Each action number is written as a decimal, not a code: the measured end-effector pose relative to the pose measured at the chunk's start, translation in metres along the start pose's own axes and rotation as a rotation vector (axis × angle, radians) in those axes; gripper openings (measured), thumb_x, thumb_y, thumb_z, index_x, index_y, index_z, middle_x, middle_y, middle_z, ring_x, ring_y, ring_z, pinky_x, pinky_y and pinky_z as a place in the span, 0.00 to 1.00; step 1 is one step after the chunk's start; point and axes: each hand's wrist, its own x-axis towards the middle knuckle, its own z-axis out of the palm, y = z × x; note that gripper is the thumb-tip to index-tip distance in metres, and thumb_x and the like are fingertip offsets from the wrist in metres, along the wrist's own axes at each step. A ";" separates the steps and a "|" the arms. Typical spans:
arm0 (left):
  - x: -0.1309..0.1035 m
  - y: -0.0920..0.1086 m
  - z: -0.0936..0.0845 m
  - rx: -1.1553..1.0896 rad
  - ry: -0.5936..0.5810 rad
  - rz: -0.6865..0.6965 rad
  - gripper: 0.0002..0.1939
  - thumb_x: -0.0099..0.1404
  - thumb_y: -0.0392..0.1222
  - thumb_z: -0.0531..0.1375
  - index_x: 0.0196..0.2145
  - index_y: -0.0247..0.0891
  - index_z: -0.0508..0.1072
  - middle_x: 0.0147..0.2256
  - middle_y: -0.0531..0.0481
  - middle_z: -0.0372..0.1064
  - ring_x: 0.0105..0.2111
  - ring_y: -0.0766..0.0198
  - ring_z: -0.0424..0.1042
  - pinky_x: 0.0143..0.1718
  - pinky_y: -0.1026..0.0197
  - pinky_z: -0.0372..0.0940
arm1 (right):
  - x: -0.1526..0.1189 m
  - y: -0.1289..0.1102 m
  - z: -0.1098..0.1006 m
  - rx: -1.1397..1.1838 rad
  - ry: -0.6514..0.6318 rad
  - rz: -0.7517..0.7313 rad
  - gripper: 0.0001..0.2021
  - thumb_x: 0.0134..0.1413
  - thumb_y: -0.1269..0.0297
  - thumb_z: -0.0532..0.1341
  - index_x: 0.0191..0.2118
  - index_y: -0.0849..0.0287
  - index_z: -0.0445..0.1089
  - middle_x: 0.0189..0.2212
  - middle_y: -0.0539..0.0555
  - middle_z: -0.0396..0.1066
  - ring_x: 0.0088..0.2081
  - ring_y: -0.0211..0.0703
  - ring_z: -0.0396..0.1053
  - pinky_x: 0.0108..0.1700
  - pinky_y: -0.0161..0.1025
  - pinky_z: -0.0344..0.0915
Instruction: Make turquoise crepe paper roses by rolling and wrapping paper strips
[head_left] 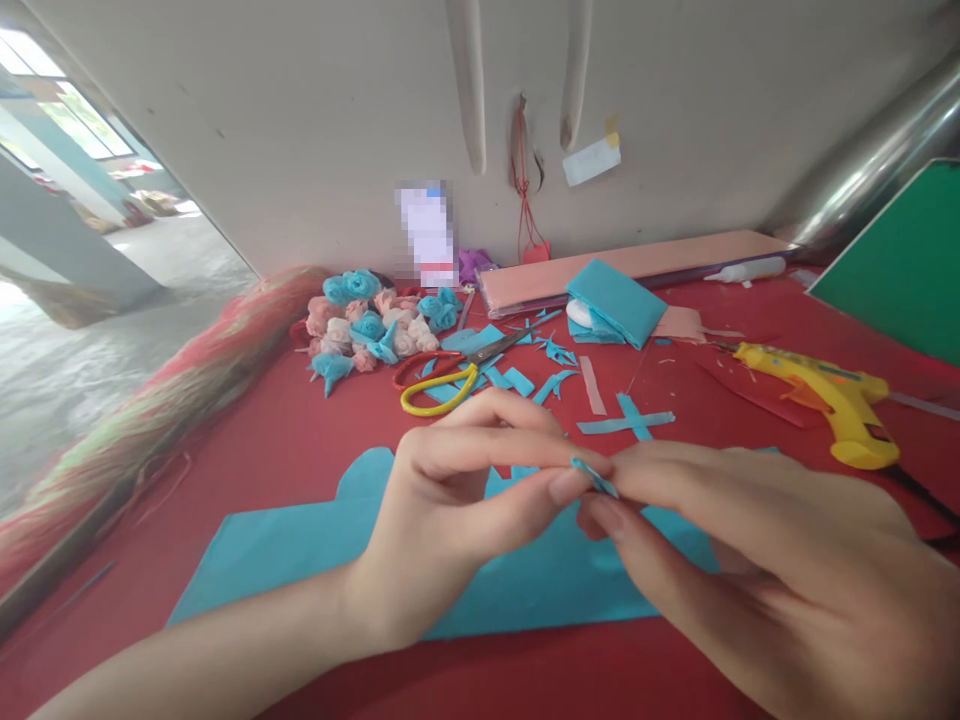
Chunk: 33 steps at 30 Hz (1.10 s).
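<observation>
My left hand (465, 510) and my right hand (750, 540) meet fingertip to fingertip near the middle of the view. Both pinch a small folded piece of blue crepe paper (595, 478), of which only a narrow edge shows between the fingers. Beneath them a large blue crepe paper sheet (292, 560) lies flat on the red tabletop (450, 680), partly covered by my hands. Just beyond my left hand rest scissors (450, 382) with red and yellow handles, among blue paper scraps (556, 388). Two crossed blue strips (628, 420) lie behind my fingertips.
Pink, white and blue paper flowers (367, 325) are heaped at the back left. A folded blue paper pack (619, 300) sits before a long pink paper stack (630, 265). At right are a yellow glue gun (825, 395), a white bottle (750, 270) and a green board (900, 270).
</observation>
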 end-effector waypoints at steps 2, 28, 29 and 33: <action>-0.001 0.000 0.000 -0.014 -0.015 -0.002 0.06 0.59 0.39 0.65 0.33 0.50 0.81 0.29 0.52 0.71 0.31 0.65 0.70 0.35 0.63 0.69 | -0.002 0.001 0.000 -0.052 0.009 -0.029 0.06 0.54 0.73 0.58 0.30 0.54 0.66 0.22 0.43 0.73 0.20 0.32 0.70 0.26 0.29 0.67; 0.001 -0.007 0.004 -0.333 -0.104 -0.125 0.02 0.62 0.35 0.62 0.32 0.38 0.75 0.30 0.55 0.63 0.26 0.76 0.67 0.25 0.74 0.66 | 0.007 0.000 -0.008 0.178 -0.381 0.308 0.15 0.61 0.69 0.51 0.22 0.56 0.64 0.17 0.42 0.68 0.20 0.28 0.67 0.22 0.24 0.63; 0.001 -0.008 0.003 -0.321 -0.096 -0.120 0.02 0.62 0.35 0.62 0.32 0.38 0.75 0.30 0.55 0.63 0.27 0.75 0.66 0.25 0.74 0.66 | 0.007 0.000 -0.008 0.203 -0.381 0.331 0.14 0.60 0.69 0.52 0.23 0.55 0.65 0.18 0.42 0.69 0.21 0.29 0.68 0.22 0.23 0.63; 0.001 -0.009 0.001 -0.242 -0.067 -0.076 0.02 0.62 0.36 0.62 0.31 0.39 0.75 0.30 0.54 0.65 0.30 0.71 0.66 0.30 0.70 0.66 | 0.009 0.000 -0.009 0.248 -0.308 0.410 0.14 0.56 0.71 0.52 0.24 0.54 0.69 0.19 0.44 0.71 0.22 0.33 0.71 0.20 0.24 0.65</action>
